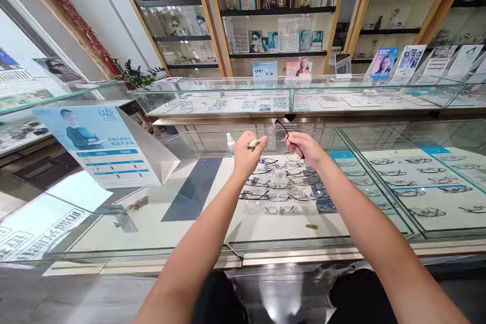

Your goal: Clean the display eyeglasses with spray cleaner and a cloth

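Black-armed glasses (283, 126) | right hand (309, 149) pinching them | left hand (245, 155) pinching white item (257, 143) | bottle (230, 140) just left of left hand

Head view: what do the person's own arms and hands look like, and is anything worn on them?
The left hand and right hand are ungloved. The left forearm and right forearm are bare, with no watch, bracelet or sleeve showing.
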{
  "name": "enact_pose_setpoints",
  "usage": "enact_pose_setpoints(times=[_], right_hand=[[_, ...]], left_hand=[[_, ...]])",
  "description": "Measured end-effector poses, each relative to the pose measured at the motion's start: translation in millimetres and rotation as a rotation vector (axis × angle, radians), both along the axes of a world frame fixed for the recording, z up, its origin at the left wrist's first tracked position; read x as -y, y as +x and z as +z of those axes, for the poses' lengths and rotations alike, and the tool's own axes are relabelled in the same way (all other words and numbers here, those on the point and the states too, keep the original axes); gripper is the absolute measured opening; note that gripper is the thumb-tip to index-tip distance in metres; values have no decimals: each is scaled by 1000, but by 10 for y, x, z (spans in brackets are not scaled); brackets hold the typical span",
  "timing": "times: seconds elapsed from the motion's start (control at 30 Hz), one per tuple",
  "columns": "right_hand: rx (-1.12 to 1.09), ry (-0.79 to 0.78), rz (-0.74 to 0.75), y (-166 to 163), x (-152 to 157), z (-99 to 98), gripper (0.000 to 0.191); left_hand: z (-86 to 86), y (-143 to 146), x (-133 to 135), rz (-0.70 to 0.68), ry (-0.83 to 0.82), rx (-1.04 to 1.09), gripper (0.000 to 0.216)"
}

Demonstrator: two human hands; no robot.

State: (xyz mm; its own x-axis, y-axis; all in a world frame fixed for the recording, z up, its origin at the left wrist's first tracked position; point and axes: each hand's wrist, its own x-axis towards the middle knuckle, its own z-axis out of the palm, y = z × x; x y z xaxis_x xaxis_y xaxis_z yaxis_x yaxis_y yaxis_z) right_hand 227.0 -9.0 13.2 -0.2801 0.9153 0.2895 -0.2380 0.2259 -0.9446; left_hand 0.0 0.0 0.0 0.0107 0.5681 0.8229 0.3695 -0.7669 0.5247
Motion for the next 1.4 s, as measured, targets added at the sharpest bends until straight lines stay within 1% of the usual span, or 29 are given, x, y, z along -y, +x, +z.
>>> enact_pose_setpoints(times=[0.03, 0.07, 0.17, 0.2, 0.37, 0.5, 0.67, 0.73, 0.77, 0.83, 0.93, 1.03, 1.17, 1.3, 1.4], right_hand=[[14, 4, -2, 11, 3, -3, 34], [30, 7, -2, 23, 5, -4, 34], [100, 15, 7, 61, 19, 8, 34], [128, 16, 13, 73, 26, 18, 33], [178, -5, 66, 102, 78, 81, 32], [183, -14, 88, 107, 106, 116, 31], [200, -5, 87, 101, 101, 112, 31], [193, 19, 42, 85, 105, 108, 30], [167, 38, -12, 76, 109, 108, 30], [71, 87, -171, 65, 119, 116, 30], [-91, 165, -419, 85, 121, 138, 36], [-154, 193, -549, 124, 94, 145, 46], [-164, 172, -582, 120, 51, 112, 59], [-140, 140, -568, 54, 47, 76, 63], [-85, 165, -558, 15, 65, 74, 65]], left_hand=[[-2, 0, 19, -35, -33, -29, 63], [-3, 1, 37, -63, -56, -57, 65], [2, 5, 76, -106, -62, -131, 97], [5, 6, 82, -104, -44, -152, 98], [15, -3, 75, -37, 59, -233, 78], [12, -12, 52, -10, 136, -241, 77], [14, -6, 48, -26, 181, -258, 70], [11, -2, 48, -8, 199, -250, 68], [9, 0, 47, 9, 204, -243, 69], [2, 1, 44, 45, 213, -217, 70], [-9, -2, 39, 86, 256, -143, 69], [-17, -3, 40, 161, 275, -62, 69], [-19, 5, 50, 267, 256, 40, 71], [-15, 19, 58, 286, 249, 120, 70], [-17, 23, 57, 304, 196, 169, 72]])
